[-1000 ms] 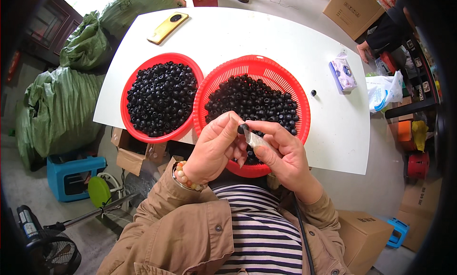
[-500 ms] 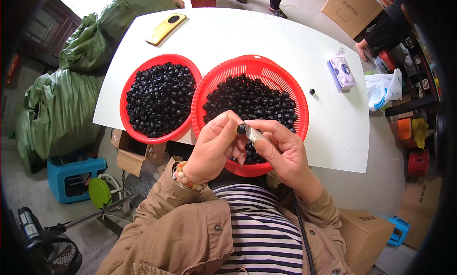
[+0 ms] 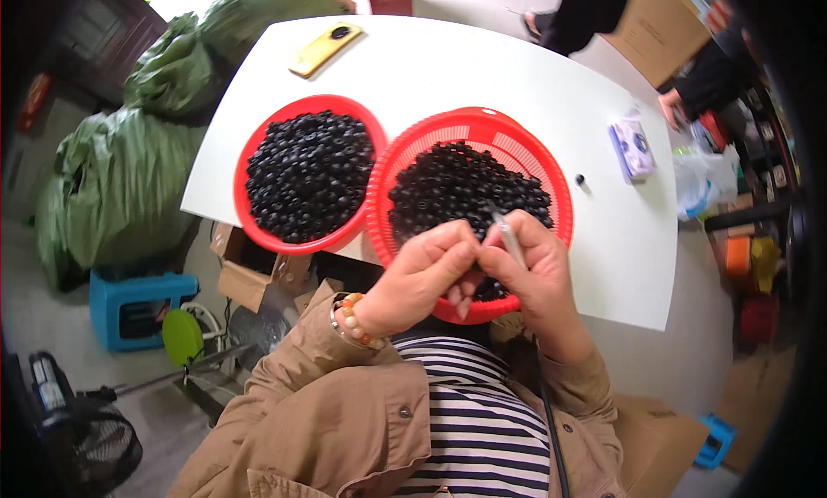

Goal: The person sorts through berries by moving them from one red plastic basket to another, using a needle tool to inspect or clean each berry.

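Observation:
Over the red slotted basket [image 3: 564, 209], my two hands meet at the fingertips. My left hand [image 3: 426, 278] is closed in a pinch; whatever lies between its thumb and fingers is hidden. A slim blade-like tool with a pale handle [image 3: 510, 239] is gripped in my right hand [image 3: 538, 270], its dark narrow tip slanting up and away. Below them, small round black hollow parts [image 3: 461, 183] heap the basket. More black parts [image 3: 310, 175] fill the shallow red basin [image 3: 244, 201] on the left, its rim against the basket.
On the white table [image 3: 448, 63] lie a yellow phone [image 3: 323, 50], a purple-and-white soft pack [image 3: 633, 149] and one loose black part [image 3: 580, 179]. Green sacks [image 3: 121, 188], a blue stool [image 3: 129, 304] and a fan [image 3: 95, 446] stand left. Another person's hand [image 3: 672, 106] shows at right.
The black part at my left fingertips is now out of sight. The tool's tip has swung up, away from my left hand. A person's dark-clothed leg has come further in at the top.

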Demonstrator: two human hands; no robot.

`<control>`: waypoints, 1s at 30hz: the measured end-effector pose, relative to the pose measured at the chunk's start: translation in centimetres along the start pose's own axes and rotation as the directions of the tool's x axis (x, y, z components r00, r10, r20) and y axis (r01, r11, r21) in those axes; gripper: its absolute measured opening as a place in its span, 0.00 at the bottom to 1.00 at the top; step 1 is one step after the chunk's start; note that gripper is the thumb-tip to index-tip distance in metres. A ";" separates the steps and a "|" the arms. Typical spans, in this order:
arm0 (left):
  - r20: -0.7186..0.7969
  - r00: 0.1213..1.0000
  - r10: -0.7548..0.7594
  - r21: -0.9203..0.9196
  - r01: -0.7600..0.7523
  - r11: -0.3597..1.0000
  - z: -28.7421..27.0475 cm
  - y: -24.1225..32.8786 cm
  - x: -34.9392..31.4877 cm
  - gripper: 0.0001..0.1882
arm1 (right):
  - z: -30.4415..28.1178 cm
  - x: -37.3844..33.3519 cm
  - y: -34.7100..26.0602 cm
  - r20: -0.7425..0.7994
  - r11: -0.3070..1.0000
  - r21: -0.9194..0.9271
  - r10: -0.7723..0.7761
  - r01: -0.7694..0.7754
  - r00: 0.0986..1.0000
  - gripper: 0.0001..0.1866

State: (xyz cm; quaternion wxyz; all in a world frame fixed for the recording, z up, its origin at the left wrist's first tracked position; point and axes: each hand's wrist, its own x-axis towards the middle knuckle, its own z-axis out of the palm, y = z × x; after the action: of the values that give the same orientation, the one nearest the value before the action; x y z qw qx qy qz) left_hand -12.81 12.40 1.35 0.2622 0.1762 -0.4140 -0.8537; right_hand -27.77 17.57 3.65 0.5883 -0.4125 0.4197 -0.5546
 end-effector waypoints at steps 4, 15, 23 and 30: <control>0.027 1.000 -0.002 0.039 0.001 0.999 0.1 0.2 0.0 0.12 | -0.1 0.0 0.7 -0.169 0.996 -0.086 0.014 -0.029 0.986 0.04; -0.307 0.829 0.468 0.402 -0.333 0.853 -4.8 3.7 -1.3 0.08 | -0.7 -0.2 1.7 -0.357 0.963 -0.270 -0.079 -0.022 0.931 0.03; -0.444 0.401 0.801 0.875 -0.001 0.485 -12.6 5.3 -4.1 0.05 | -0.4 -0.3 2.0 -0.355 0.916 -0.399 -0.114 -0.040 0.928 0.03; -0.470 0.314 0.825 0.880 0.093 0.466 -14.7 5.1 -4.5 0.08 | -0.5 -0.3 2.2 -0.334 0.918 -0.396 -0.122 -0.022 0.935 0.03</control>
State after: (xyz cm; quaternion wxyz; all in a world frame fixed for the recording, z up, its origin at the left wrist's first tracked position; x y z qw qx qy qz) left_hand -0.10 3.41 -2.93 0.5458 0.5681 -0.5690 -0.2357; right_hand -27.57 17.96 1.39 0.3942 -0.4272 0.6099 -0.5386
